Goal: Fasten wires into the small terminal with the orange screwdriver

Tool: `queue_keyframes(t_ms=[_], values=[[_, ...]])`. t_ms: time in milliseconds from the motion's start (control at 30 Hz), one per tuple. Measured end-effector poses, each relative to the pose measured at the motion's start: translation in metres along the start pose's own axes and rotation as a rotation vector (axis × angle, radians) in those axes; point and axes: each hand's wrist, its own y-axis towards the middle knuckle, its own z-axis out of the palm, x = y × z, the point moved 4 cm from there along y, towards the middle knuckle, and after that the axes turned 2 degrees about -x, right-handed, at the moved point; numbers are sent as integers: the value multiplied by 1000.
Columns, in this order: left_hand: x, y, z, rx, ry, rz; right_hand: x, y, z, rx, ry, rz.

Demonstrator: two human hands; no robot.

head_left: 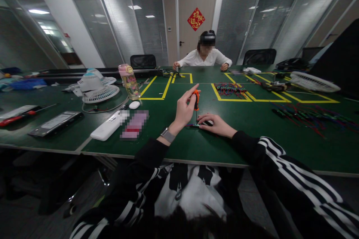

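Note:
My left hand (185,109) is closed around the orange and black handle of a screwdriver (197,101), with its index finger stretched up past the handle's top. The shaft points straight down, and its tip meets a small circuit board (193,126) lying on the green table. My right hand (215,125) rests low on the table, its curled fingers holding the board's right side. The fingers cover part of the board, so the exact contact of the tip cannot be made out.
Bundles of wired boards lie inside a yellow taped box (230,89) and at the right (311,116). To the left are a white power bank (108,127), a bottle (129,82), a fan (98,91) and a hard drive (56,123). A person (206,54) sits across the table.

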Motion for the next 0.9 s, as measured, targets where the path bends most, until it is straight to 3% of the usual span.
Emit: queue_keyframes(t_ms=[200,433,667,900], values=[[-3,-1,-3,-61,124,40,2,0,-1,-6,1,-2],[3,0,3,19,-34,-16,0,-1,0,11,-29,2],[0,0,-3,-91,100,52,-1,-2,0,0,-31,45],[3,0,4,16,-44,-35,-2,-1,0,-4,-20,50]])
